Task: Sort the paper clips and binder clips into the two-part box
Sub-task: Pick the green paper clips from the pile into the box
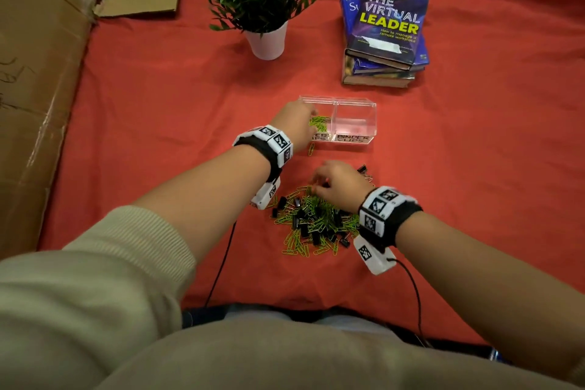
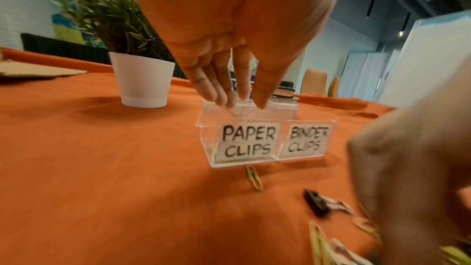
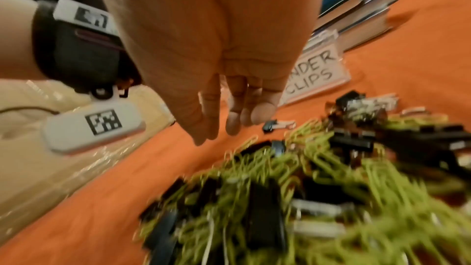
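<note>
Clips half sorted, both hands busy

Head: my left hand [image 1: 296, 123] hung over the box [image 1: 354, 104], paper side; pile [image 1: 316, 225] just in front. Left wrist: fingers [image 2: 216, 88] straight, holding nothing. Right wrist: right hand [image 3: 224, 96] loose above the pile, empty.

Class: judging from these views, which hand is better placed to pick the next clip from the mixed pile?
The right hand: its fingers hang over the pile, while the left hand is over the box.
</note>
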The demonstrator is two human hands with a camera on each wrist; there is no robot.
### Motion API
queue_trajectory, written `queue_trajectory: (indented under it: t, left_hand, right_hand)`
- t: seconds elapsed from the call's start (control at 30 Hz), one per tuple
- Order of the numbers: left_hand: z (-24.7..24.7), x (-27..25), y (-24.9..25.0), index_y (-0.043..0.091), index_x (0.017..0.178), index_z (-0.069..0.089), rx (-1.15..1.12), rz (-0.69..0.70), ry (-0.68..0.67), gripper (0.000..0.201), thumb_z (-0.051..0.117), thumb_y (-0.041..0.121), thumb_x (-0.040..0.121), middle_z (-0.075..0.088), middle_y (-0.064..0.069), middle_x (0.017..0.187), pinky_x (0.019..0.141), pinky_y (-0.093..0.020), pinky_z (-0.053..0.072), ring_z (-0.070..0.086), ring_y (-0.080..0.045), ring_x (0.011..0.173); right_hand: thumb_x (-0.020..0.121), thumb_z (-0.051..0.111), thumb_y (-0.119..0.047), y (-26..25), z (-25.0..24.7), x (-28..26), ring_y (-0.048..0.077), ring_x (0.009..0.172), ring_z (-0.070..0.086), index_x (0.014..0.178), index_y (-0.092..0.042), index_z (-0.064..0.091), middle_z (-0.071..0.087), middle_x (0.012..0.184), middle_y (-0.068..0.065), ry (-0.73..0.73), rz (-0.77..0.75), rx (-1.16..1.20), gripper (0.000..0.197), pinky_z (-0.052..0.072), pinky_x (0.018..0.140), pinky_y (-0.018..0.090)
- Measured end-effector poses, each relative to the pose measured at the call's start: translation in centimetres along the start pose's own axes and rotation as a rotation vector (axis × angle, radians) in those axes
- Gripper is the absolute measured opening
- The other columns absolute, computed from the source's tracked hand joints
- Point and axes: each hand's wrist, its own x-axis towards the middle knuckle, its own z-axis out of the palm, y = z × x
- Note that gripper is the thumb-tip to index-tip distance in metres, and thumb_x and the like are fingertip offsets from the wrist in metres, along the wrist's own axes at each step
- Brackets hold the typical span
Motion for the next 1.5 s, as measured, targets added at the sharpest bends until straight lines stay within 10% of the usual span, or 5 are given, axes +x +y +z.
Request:
queue_trajectory:
  t: [0.2,0.43,0.9,1.5]
  left_hand:
    - [1.6,-8.1,-3.1,0.016,0.102,0.065,-0.032,0.022,-0.178,0.019,0.063,0.013,0.083,0.063,-0.004,0.102,0.083,-0.028,0.048,0.062,-0.021,0.095]
    - [4.2,-13.3,-6.4,0.021,0.118,0.051,0.062,-0.002,-0.343,0.046,0.069,0.017,0.076,0.052,-0.003,0.109,0.084,-0.037,0.05,0.056,-0.023,0.098]
    - [4.1,-11.8,-5.2,0.018,0.1,0.056,0.125,-0.019,-0.134,0.021,0.062,0.028,0.083,0.05,-0.004,0.107,0.079,-0.037,0.047,0.056,-0.026,0.099]
    - [6.1,-14.0,-3.4,0.003,0.11,0.054,0.386,0.155,-0.297,0.023,0.047,0.01,0.09,0.053,-0.013,0.114,0.078,-0.044,0.049,0.057,-0.032,0.106]
  right_hand:
    - [0.082,0.066,-0.039,0.3,2.6,-1.1,0.021,0.11,0.04,0.113,-0.025,0.061,0.045,0.111,0.005,-0.096,-0.074,-0.136,0.034,0.047,0.091,0.04]
    - [0.086,0.062,-0.026,1.3,0.6,-0.9,0.022,0.112,0.04,0.106,-0.019,0.063,0.046,0.113,0.005,0.114,0.013,-0.156,0.021,0.043,0.095,0.037]
    - [0.079,0.056,-0.007,0.8,3.5,-0.7,0.026,0.11,0.045,0.134,-0.01,0.049,0.051,0.122,0.007,-0.057,-0.21,-0.337,0.056,0.04,0.1,0.039]
    - [0.092,0.05,-0.007,1.2,2.5,-0.2,0.024,0.106,0.047,0.11,-0.006,0.056,0.054,0.114,0.009,-0.143,-0.111,-0.315,0.019,0.041,0.092,0.032]
